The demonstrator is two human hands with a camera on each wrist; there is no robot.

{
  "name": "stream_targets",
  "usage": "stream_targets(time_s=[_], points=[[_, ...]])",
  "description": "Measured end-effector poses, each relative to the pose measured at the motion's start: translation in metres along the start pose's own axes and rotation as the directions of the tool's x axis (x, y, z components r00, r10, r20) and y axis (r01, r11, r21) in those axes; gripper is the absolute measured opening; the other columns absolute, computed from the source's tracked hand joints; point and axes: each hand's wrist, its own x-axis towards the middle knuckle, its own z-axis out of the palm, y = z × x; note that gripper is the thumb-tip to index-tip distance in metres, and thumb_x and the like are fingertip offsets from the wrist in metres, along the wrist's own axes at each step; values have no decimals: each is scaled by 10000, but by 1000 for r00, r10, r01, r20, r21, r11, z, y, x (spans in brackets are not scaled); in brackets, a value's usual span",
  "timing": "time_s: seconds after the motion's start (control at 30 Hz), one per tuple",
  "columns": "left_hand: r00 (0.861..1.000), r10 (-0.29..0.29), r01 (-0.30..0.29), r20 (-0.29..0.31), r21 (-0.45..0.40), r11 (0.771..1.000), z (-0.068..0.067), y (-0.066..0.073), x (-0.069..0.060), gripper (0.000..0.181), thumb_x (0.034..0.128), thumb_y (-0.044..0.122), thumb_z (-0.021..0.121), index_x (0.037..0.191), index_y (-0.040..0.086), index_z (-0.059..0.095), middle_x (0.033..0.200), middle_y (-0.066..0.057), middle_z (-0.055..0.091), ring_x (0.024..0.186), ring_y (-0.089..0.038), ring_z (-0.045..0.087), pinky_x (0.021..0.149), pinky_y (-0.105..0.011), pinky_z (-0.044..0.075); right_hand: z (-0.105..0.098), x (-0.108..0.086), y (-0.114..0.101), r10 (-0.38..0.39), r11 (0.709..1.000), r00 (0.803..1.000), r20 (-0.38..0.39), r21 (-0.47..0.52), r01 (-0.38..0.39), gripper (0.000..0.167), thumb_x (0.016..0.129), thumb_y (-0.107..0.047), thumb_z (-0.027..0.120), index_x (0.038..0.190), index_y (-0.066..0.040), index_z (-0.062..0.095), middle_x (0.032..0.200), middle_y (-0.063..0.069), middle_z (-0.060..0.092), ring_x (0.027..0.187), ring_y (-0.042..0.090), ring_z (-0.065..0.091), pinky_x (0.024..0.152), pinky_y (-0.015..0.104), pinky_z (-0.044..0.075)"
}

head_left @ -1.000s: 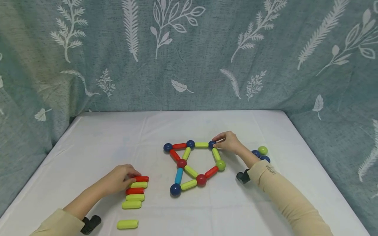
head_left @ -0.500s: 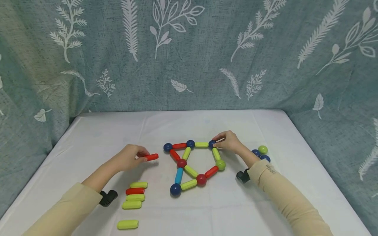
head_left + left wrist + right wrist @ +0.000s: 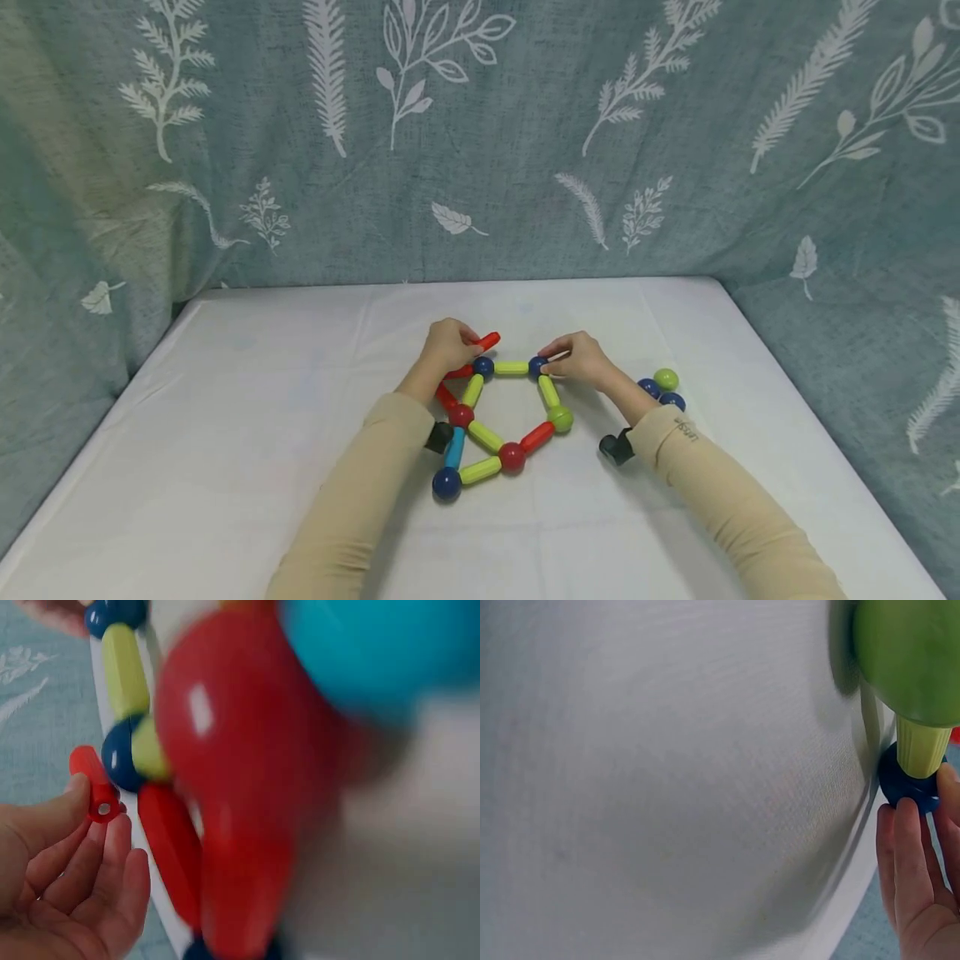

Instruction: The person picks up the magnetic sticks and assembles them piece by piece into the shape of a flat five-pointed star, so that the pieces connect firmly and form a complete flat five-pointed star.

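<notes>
Ball-and-rod frame (image 3: pixel 486 437) lies flat near the middle of the white surface (image 3: pixel 225 417), between the two hands. The left hand (image 3: pixel 447 343) pinches a loose red rod (image 3: pixel 488 341) between thumb and fingers, holding it aslant just beyond the upper-left dark blue ball (image 3: pixel 483 367); whether rod and ball touch, I cannot tell. In the left wrist view, a pale round spot shows on the rod's near end. The right hand (image 3: pixel 579 358) pinches the upper-right dark blue ball (image 3: pixel 537 367), thumb on one side and fingers on the other. A yellow-green rod (image 3: pixel 512 367) joins these two balls along the far edge. From the right one, the frame runs down through a green ball (image 3: pixel 559 418) to a lower red ball (image 3: pixel 512 457), then back to an upper red ball (image 3: pixel 461 416), closing five sides. A blue rod (image 3: pixel 454 447) links that last ball to the nearest dark blue ball (image 3: pixel 446 483). Right of the frame, a loose green ball (image 3: pixel 665 379) sits close to two loose dark blue balls (image 3: pixel 672 402). Behind everything hangs a teal leaf-print curtain (image 3: pixel 517 200).
</notes>
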Motion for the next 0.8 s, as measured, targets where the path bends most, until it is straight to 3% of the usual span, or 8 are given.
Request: stream_targets(time_s=[0.17, 0.37, 0.67, 0.8], points=[[999, -30, 31, -21, 3, 1000, 18, 14, 6, 181, 853, 143, 652, 981, 19, 683, 980, -114, 620, 861, -205, 573, 747, -284, 498, 0, 0, 1, -8, 1000, 1000, 3, -1, 8, 251, 808, -80, 690, 1050, -21, 667, 1054, 128, 634, 908, 218, 606, 732, 281, 517], [997, -76, 77, -30, 38, 996, 27, 14, 7, 183, 848, 155, 659, 961, 13, 683, 978, -123, 616, 817, -196, 565, 698, -267, 503, -1, 0, 2, -17, 1000, 1000, 17, -8, 17, 254, 812, -80, 685, 1056, -10, 662, 1055, 135, 634, 923, 227, 602, 738, 285, 516], [995, -95, 94, 9, 60, 994, 24, 16, 5, 186, 853, 157, 646, 966, 9, 661, 1000, -130, 600, 834, -202, 552, 729, -281, 495, -1, 1, 2, -8, 1000, 1000, 14, 8, 8, 251, 811, -71, 685, 1052, -5, 662, 1047, 139, 636, 916, 227, 606, 738, 282, 517], [996, -67, 61, 54, 96, 993, 17, 14, 2, 198, 867, 165, 621, 989, 14, 659, 1026, -128, 594, 874, -209, 555, 742, -281, 489, 0, 2, 4, -3, 1000, 1000, 12, 20, 2, 248, 811, -69, 684, 1049, -5, 662, 1042, 137, 634, 898, 221, 606, 722, 274, 521]])
